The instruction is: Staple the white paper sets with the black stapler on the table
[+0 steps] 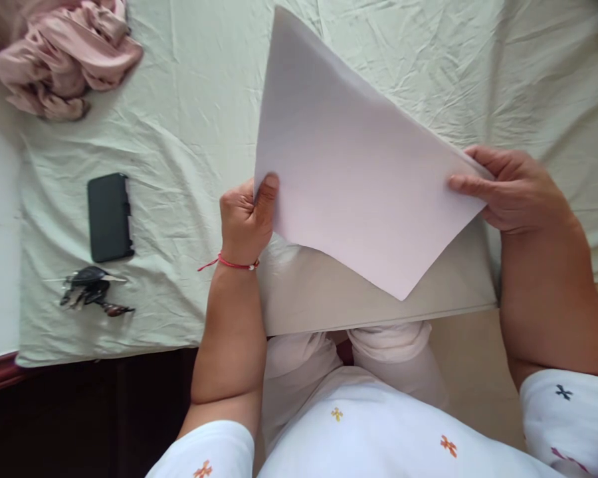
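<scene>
Holding a white sheet of paper point(359, 172) tilted above the sheet-covered bench point(189, 119), my left hand point(244, 216) and right hand point(515, 189) pinch opposite edges (phone point(109, 217) and keys point(92, 289) lie left).

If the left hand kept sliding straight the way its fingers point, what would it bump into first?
The left hand grips the white paper sheet and points up the bed. Past the paper, only the pale green bedsheet seems to lie ahead; depth is unclear.

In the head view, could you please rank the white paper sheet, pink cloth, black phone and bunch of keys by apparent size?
1. white paper sheet, though it is held nearest the camera
2. pink cloth, cut off by the frame
3. black phone
4. bunch of keys
</scene>
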Demonstrator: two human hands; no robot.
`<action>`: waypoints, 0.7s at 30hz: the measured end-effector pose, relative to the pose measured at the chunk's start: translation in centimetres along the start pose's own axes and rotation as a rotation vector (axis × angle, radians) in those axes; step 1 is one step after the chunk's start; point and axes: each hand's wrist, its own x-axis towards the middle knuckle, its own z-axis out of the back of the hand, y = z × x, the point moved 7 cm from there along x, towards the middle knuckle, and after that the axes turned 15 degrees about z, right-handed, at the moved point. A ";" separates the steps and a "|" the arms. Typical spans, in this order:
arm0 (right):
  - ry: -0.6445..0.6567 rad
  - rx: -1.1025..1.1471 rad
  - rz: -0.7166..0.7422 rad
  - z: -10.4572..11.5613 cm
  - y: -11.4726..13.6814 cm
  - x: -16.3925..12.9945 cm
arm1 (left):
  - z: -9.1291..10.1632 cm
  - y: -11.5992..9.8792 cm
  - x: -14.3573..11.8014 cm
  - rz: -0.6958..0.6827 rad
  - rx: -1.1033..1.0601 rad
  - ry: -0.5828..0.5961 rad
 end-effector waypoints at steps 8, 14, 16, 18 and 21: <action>-0.170 0.083 0.149 0.3 0.8 0.7 | -0.9 0.4 0.1 0.007 -0.065 -0.084; -0.074 0.108 0.194 -1.1 1.5 0.7 | -0.2 0.5 0.2 0.053 -0.052 -0.225; -0.072 0.110 0.178 -1.3 1.1 0.6 | -0.4 0.6 0.2 0.078 -0.090 -0.195; -0.088 0.103 0.175 -1.3 0.5 0.5 | -0.9 0.8 0.2 0.090 -0.144 -0.146; -0.130 0.102 0.184 -1.1 -0.1 0.6 | -1.7 0.9 0.1 0.090 -0.224 -0.086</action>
